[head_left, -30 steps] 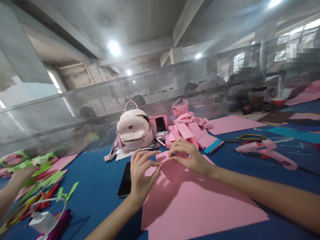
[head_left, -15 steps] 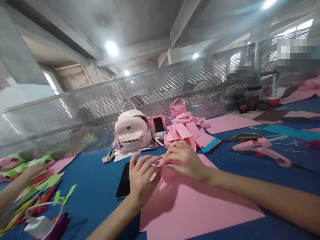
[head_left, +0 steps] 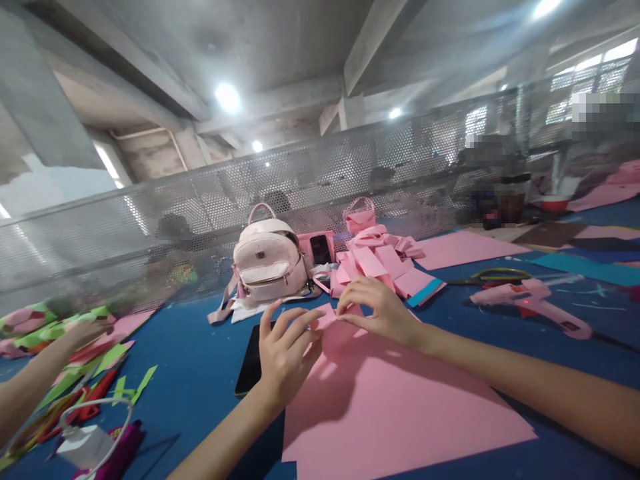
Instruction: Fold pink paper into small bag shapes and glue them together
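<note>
A large pink paper sheet (head_left: 395, 407) lies on the blue table (head_left: 200, 373) in front of me. My left hand (head_left: 285, 353) rests on its near left corner, thumb and fingers pinching the paper's far edge. My right hand (head_left: 377, 310) pinches the same folded far edge a little to the right, fingers curled. A black phone (head_left: 250, 360) lies flat just left of my left hand.
A pale pink backpack (head_left: 270, 263), a pile of pink paper pieces (head_left: 380, 263), a pink glue gun (head_left: 530, 303) and scissors (head_left: 500, 275) lie beyond. Another person's hand (head_left: 83, 333) reaches over green and pink scraps at left. A perforated metal screen (head_left: 310, 180) backs the table.
My right hand lifted slightly and shifted right along the paper's folded edge. My left hand stayed in place, still pinching. The other person's hand at left moved a little further in.
</note>
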